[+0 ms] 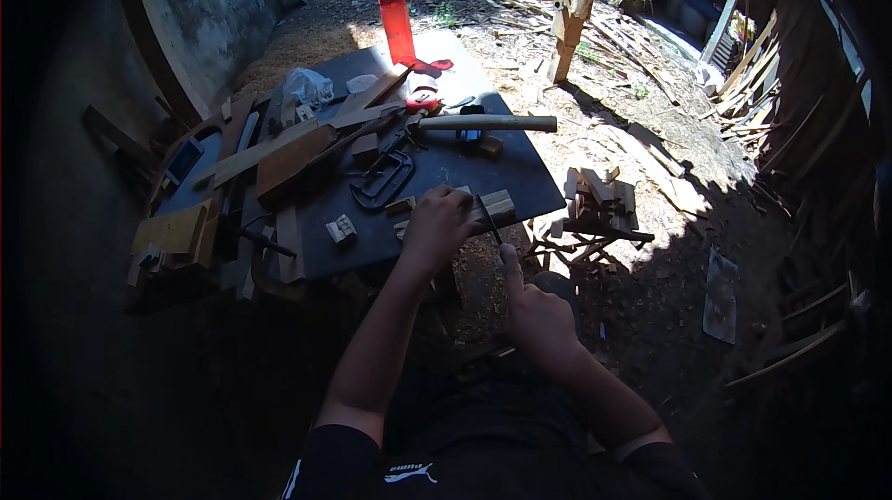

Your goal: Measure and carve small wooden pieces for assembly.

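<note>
The only clear writing is on the person's dark shirt (372,477), at the near edge: white lettering beside a white emblem on the chest, with a pale stripe at the left sleeve. The left hand (441,223) clasps a wooden block (498,208) at the near right part of the dark worktop (520,165); its fingertips are partly hidden. The right hand (542,319) has a narrow grip around the handle of a slim dark tool (491,219), forefinger stretched along it, and the blade lies against the block just right of the left hand.

Left of that hand sits a small block (341,230) with dark marks, too small to tell whether they are writing. Beyond lie a C-clamp (390,186) and a long wooden handle (492,124). At the far edge stands a translucent red bottle (397,28); any print is unreadable.
</note>
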The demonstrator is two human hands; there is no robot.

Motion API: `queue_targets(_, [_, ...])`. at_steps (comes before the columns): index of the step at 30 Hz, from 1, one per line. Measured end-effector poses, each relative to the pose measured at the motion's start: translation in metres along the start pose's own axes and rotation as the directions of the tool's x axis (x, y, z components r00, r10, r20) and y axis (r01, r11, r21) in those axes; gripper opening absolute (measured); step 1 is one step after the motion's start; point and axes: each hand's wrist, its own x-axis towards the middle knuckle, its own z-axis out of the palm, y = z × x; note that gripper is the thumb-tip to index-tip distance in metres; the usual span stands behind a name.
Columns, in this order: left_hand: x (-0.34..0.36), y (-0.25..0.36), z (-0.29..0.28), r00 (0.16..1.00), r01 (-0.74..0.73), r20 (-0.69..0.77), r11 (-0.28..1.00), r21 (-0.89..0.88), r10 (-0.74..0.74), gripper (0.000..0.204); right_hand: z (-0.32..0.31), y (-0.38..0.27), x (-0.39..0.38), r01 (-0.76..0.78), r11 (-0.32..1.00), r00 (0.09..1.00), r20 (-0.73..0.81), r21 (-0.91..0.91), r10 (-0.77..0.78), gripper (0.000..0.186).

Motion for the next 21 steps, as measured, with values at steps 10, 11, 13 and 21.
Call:
queue_targets(10, [-0.001,-0.013,0.014,0.993,-0.055,-0.097,0.981,0.185,0.074,0.048,0.025,-0.002,0.041,-0.047,0.999,0.999,-0.024,-0.015,0.047,0.094])
queue_targets(11, [0.000,-0.013,0.017,0.994,-0.038,-0.096,0.973,0.227,0.061,0.048,0.028,0.003,0.030,-0.045,0.999,0.999,-0.013,-0.017,0.044,0.093])
queue_targets(13, [0.001,-0.019,0.020,0.995,-0.017,-0.091,0.976,0.216,0.037,0.047,0.031,0.002,0.021,-0.045,0.999,0.999,0.008,-0.023,0.045,0.092])
queue_targets(21, [0.003,-0.010,0.002,1.000,0.003,0.011,0.996,0.091,-0.004,0.038,0.030,0.007,0.057,-0.034,0.996,0.998,-0.058,-0.082,0.030,0.091])
